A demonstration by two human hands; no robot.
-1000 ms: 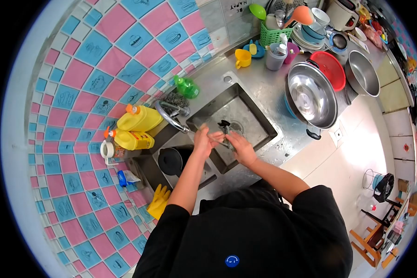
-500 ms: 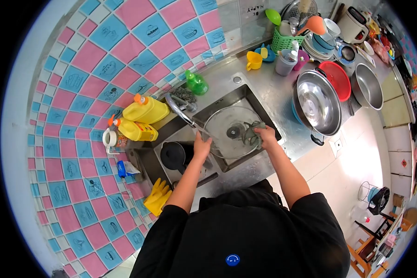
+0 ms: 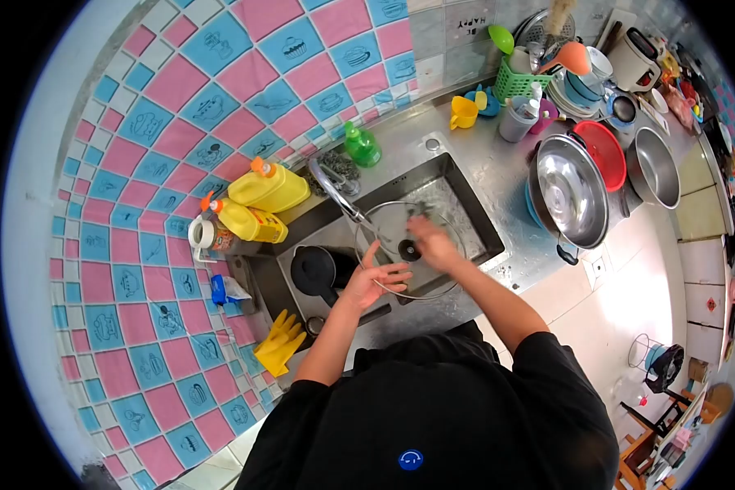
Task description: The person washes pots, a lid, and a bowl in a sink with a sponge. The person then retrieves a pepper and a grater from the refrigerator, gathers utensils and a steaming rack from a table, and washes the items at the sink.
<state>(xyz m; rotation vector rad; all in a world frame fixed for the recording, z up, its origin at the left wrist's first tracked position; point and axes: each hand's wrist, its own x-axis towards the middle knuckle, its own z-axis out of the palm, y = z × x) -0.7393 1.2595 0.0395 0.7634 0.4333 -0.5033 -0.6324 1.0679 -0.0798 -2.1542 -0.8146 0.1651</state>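
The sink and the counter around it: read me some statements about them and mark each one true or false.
1. The glass lid is over the right basin. True.
2. Yellow gloves cover both hands. False: the left hand and right hand are bare; the gloves lie by the sink's left end.
3. A black pan is in the left basin. True.
4. The green bottle stands left of the yellow jugs. False: it stands right of them.
5. The red basin is beside a steel pot. True.
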